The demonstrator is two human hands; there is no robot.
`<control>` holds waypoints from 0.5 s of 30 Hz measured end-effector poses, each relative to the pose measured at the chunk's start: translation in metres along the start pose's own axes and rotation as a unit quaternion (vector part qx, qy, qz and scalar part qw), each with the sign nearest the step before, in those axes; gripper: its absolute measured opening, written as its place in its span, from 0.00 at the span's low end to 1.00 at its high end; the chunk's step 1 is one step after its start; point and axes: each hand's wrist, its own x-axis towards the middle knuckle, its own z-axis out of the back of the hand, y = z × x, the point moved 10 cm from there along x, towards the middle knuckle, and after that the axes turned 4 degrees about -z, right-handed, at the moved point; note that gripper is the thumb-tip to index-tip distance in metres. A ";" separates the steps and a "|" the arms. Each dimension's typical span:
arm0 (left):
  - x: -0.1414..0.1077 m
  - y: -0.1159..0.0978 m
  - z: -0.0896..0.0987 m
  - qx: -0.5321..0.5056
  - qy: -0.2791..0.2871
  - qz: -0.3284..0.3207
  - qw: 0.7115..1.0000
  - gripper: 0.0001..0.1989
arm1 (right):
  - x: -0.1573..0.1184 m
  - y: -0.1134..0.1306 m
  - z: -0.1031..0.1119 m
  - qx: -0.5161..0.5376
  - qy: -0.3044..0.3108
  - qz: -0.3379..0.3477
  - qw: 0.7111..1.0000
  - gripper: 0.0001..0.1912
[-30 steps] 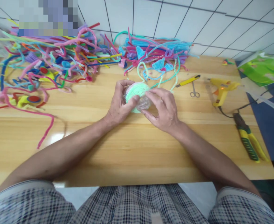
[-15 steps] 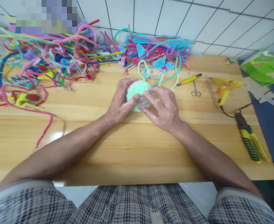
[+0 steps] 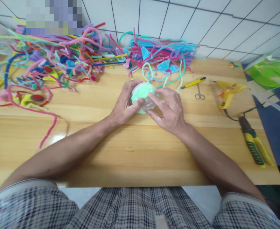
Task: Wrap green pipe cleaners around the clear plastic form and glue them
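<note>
Can't see all of mint ball (image 3: 141, 92); left hand (image 3: 123, 106), right hand (image 3: 171, 109) cover it. Pixelated block (image 3: 54, 17) masks stuff behind table (image 3: 135, 156), back edge, left.

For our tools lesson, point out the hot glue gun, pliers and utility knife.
Hot glue gun (image 3: 230, 91), head view: yellow body.
Pliers (image 3: 253, 147), head view: green handle.
Utility knife (image 3: 192, 83), head view: yellow handle.

Two hands (image 3: 124, 103) (image 3: 170, 109); one each: ball (image 3: 141, 92); knife (image 3: 192, 83); scissors (image 3: 199, 96); glue gun (image 3: 229, 90); pliers (image 3: 251, 136)

At the right, a yellow glue gun (image 3: 227, 93) (a small orange light shows on it) lies beyond green-and-yellow pliers (image 3: 251, 140). Left of it are a yellow knife (image 3: 192, 83) and scissors (image 3: 198, 91); colourful fuzzy stems (image 3: 79, 58) heap far left.
</note>
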 end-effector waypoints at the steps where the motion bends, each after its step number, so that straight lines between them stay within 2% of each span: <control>1: 0.000 0.001 0.000 -0.001 -0.001 0.002 1.000 0.35 | 0.000 -0.002 -0.001 0.007 0.005 -0.005 1.000 0.33; 5: -0.002 0.003 -0.002 -0.012 0.001 0.009 1.000 0.35 | 0.001 -0.005 -0.004 0.005 0.027 -0.010 1.000 0.32; 11: 0.000 0.001 -0.002 -0.065 -0.003 0.035 0.997 0.31 | 0.005 0.010 0.006 -0.015 -0.017 0.039 0.999 0.29; 15: 0.001 -0.001 0.000 -0.081 -0.019 0.049 0.995 0.30 | 0.004 0.008 0.004 -0.027 -0.001 0.031 0.999 0.30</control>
